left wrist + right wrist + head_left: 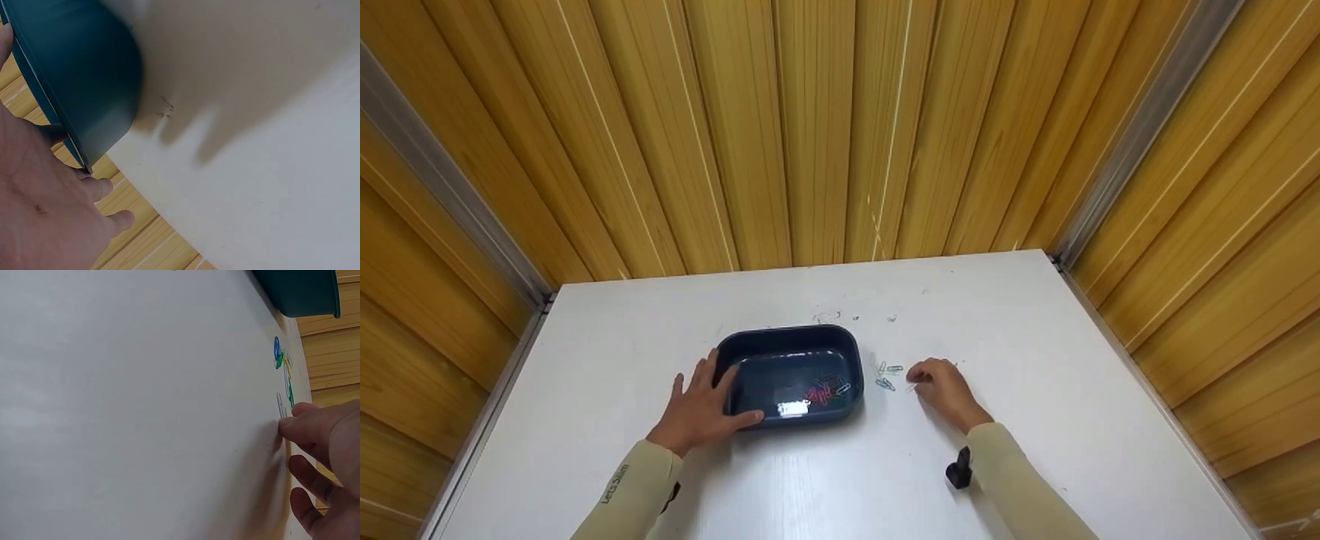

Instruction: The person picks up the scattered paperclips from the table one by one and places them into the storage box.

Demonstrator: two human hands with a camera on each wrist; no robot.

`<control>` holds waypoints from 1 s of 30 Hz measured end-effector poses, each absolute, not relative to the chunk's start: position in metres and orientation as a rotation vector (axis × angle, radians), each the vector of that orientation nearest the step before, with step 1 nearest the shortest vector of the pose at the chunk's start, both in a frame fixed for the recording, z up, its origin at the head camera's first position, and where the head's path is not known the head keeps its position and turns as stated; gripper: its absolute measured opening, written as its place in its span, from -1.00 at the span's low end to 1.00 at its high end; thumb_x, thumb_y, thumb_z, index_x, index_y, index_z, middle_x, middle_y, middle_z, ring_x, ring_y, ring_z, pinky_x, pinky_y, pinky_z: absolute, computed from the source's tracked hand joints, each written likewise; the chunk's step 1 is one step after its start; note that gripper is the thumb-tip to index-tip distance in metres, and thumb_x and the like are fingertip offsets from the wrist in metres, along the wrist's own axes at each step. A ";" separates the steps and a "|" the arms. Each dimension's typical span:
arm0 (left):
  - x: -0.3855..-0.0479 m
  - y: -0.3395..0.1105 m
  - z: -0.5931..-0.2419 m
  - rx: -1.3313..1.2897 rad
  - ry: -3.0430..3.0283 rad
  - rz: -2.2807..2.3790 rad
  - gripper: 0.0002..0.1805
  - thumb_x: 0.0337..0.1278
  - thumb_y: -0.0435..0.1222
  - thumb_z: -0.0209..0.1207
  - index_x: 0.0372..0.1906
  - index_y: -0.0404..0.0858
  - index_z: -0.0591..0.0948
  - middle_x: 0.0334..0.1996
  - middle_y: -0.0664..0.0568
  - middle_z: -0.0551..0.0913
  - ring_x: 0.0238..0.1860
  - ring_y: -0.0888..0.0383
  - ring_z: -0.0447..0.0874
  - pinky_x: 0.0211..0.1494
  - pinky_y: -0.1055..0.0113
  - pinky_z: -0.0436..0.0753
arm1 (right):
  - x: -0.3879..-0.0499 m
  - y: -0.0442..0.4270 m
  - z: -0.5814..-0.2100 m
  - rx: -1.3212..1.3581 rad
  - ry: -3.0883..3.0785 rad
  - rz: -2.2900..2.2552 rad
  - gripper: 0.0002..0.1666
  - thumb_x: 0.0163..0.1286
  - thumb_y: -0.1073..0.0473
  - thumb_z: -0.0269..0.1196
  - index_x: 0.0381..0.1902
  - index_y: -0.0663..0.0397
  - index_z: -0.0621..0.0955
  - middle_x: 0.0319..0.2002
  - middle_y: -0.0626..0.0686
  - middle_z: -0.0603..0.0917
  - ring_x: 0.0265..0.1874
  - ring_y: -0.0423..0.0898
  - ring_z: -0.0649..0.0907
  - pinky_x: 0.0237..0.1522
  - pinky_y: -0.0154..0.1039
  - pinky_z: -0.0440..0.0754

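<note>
A dark blue rectangular tray (pixel 787 337) stands on the white table, holding several paper clips (pixel 821 394), mostly pink and red, at its right end. My left hand (pixel 701 409) rests on the tray's left end with its fingers spread; the thumb lies over the near rim. In the left wrist view the palm (pixel 45 208) is beside the tray wall (pixel 84 73). To the right of the tray, my right hand (pixel 945 390) pinches a pale paper clip (pixel 280 402) between thumb and index finger, low over the table. The fingertips hide one end of it.
Several loose paper clips (pixel 887 384), blue, green and yellow, lie between the tray and the right hand. Small dark marks (pixel 829 316) dot the white table (pixel 997 300) behind the tray. Wood-patterned walls (pixel 810 135) enclose the back and sides.
</note>
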State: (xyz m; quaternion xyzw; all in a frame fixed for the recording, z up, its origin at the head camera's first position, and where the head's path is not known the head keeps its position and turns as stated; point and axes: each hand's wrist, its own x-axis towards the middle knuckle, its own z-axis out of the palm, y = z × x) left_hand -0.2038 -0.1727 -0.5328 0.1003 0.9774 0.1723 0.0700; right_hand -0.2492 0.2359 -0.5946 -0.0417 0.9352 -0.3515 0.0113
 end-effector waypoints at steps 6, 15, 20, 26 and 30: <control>-0.203 -0.172 -0.532 0.305 2.939 0.517 0.12 -0.09 0.43 0.11 0.48 -0.18 0.20 0.54 -0.29 -0.09 0.52 -0.32 -0.09 0.47 -0.35 -0.14 | -0.250 0.234 -0.594 -0.140 2.917 -1.069 -0.69 0.14 0.49 0.27 -0.32 -0.05 0.71 -0.31 -0.10 0.66 -0.18 -0.11 0.57 0.03 -0.09 0.54; -0.202 -0.173 -0.534 0.310 2.959 0.516 0.10 -0.09 0.41 0.14 0.48 -0.17 0.22 0.54 -0.28 -0.08 0.53 -0.28 -0.06 0.47 -0.35 -0.13 | -0.251 0.232 -0.594 -0.125 2.888 -1.049 -0.72 0.15 0.46 0.25 -0.42 -0.07 0.68 -0.38 -0.09 0.60 -0.26 -0.12 0.49 -0.07 -0.16 0.49; -0.204 -0.172 -0.534 0.312 2.963 0.513 0.10 -0.09 0.41 0.14 0.48 -0.17 0.22 0.54 -0.27 -0.08 0.52 -0.28 -0.06 0.46 -0.36 -0.12 | -0.252 0.231 -0.595 -0.114 2.861 -1.057 -0.73 0.10 0.47 0.22 -0.46 -0.05 0.65 -0.43 -0.07 0.59 -0.33 -0.13 0.49 -0.19 -0.21 0.46; -0.205 -0.173 -0.535 0.324 2.972 0.508 0.12 -0.10 0.43 0.13 0.47 -0.20 0.22 0.53 -0.29 -0.06 0.52 -0.28 -0.05 0.46 -0.36 -0.10 | -0.252 0.231 -0.595 -0.084 2.834 -1.091 -0.75 0.11 0.45 0.23 -0.46 -0.04 0.62 -0.43 -0.06 0.59 -0.33 -0.12 0.50 -0.22 -0.23 0.44; -0.204 -0.173 -0.535 0.321 2.975 0.512 0.13 -0.12 0.43 0.14 0.47 -0.19 0.22 0.53 -0.29 -0.06 0.52 -0.28 -0.05 0.47 -0.35 -0.11 | -0.251 0.231 -0.597 -0.099 2.845 -1.092 -0.76 0.10 0.45 0.24 -0.47 -0.04 0.62 -0.43 -0.07 0.60 -0.34 -0.13 0.50 -0.22 -0.23 0.45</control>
